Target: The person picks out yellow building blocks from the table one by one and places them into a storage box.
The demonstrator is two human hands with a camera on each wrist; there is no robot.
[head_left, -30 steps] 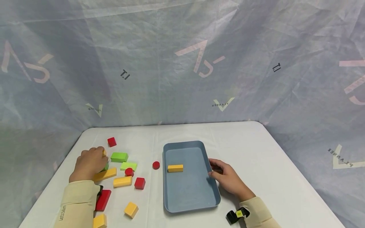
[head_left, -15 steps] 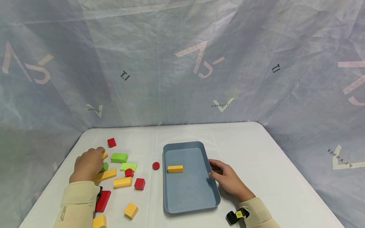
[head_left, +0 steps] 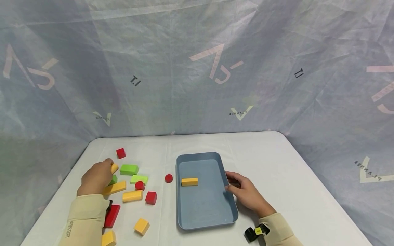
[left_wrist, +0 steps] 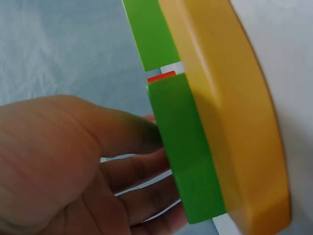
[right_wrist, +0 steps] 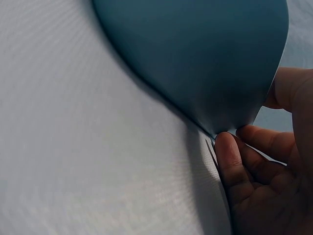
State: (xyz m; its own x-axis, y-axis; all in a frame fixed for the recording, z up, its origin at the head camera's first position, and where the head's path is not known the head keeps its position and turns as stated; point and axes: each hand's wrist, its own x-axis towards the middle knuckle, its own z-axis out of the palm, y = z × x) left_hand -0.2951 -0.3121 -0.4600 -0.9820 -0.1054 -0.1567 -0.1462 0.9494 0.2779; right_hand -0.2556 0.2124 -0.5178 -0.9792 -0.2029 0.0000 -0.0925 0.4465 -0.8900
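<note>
In the head view my left hand [head_left: 96, 177] is over the blocks at the table's left, its fingertips pinching a rounded yellow block [head_left: 114, 168], mostly covered. Close by lie a green block [head_left: 114, 179], a long yellow block [head_left: 115, 188] and a bright green block [head_left: 129, 169]. The left wrist view has the green block [left_wrist: 183, 152] and yellow block [left_wrist: 230, 112] in front of the fingers, hiding the grip. My right hand [head_left: 247, 193] holds the right wall of a blue-grey tray [head_left: 207, 215], thumb at the rim and fingers outside. A yellow block [head_left: 189, 181] lies inside.
Around the left hand are a red cube [head_left: 121, 153], a yellow cylinder [head_left: 132, 196], a red cube [head_left: 151, 197], a flat red block [head_left: 112, 216] and a yellow cube [head_left: 141, 226]. A red disc [head_left: 168, 178] sits left of the tray on the white table [head_left: 292, 177].
The rounded yellow block at my left fingertips shows more and has shifted slightly right and nearer. The green block beside the hand is more exposed. My right hand and the tray stay put.
</note>
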